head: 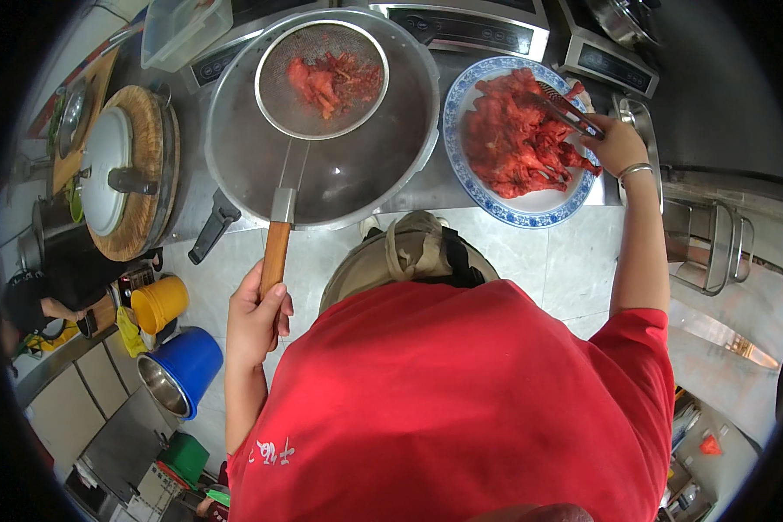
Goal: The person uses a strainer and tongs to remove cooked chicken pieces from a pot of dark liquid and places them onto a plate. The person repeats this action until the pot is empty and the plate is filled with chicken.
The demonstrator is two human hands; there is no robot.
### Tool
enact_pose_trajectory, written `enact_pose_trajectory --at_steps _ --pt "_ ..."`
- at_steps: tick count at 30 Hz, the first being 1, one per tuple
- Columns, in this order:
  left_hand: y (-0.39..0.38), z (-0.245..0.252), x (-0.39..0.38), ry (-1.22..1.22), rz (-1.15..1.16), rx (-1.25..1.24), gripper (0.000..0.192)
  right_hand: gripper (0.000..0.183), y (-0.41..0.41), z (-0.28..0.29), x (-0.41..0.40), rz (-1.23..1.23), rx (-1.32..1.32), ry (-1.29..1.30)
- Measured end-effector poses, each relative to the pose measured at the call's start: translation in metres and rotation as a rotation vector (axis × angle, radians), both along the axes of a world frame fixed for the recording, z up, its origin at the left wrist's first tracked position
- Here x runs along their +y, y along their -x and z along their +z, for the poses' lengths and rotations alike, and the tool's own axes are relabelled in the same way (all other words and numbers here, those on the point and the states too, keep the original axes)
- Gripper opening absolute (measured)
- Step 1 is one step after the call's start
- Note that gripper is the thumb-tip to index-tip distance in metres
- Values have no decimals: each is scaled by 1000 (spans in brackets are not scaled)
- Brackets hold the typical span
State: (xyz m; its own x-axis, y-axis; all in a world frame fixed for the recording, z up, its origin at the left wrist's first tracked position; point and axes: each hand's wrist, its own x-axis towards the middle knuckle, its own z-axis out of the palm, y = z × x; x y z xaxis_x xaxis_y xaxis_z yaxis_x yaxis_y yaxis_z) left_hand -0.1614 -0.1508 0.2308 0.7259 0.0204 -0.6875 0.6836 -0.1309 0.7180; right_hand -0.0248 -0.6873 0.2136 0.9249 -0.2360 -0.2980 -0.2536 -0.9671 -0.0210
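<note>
My left hand (254,316) grips the wooden handle (275,256) of a round mesh strainer (277,124). Its basket hangs over a large metal pot (372,169) of dark, steaming liquid. Red-coloured meat pieces and small bits (326,85) lie in the mesh. In my right hand (616,147) is a pair of metal tongs (571,114), whose tips reach into a heap of red cooked poultry (519,143). Whether the tips pinch a piece, I cannot tell. The heap rests on a white plate with a blue patterned rim (455,176), right of the pot.
Induction cookers (463,31) line the counter's back. Left of the pot, a pot lid (107,173) lies on a round wooden board (145,117). A metal tray (636,114) stands beyond my right hand. A blue bucket (192,368) and a yellow bucket (160,303) stand at left, near another person's hand (62,310).
</note>
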Motion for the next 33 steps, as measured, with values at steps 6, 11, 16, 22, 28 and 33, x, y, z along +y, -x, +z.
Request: enact_pose_trajectory --at_steps 6,11,16,22,28,33 --pt "5 -2 1 10 2 -11 46 44 8 8 16 63 -17 14" --pt "8 -5 1 38 11 -19 45 45 4 14 39 118 40 -38" --pt "5 3 -3 -8 -22 -18 46 43 -24 -9 61 186 44 100" --pt "8 0 0 -34 -29 -50 48 46 -42 10 85 209 154 158" --pt "15 -4 2 -24 -58 -110 49 51 -12 67 136 335 -240 -312" --pt "19 1 -6 -12 -51 -126 49 47 -13 35 204 379 -232 -260"
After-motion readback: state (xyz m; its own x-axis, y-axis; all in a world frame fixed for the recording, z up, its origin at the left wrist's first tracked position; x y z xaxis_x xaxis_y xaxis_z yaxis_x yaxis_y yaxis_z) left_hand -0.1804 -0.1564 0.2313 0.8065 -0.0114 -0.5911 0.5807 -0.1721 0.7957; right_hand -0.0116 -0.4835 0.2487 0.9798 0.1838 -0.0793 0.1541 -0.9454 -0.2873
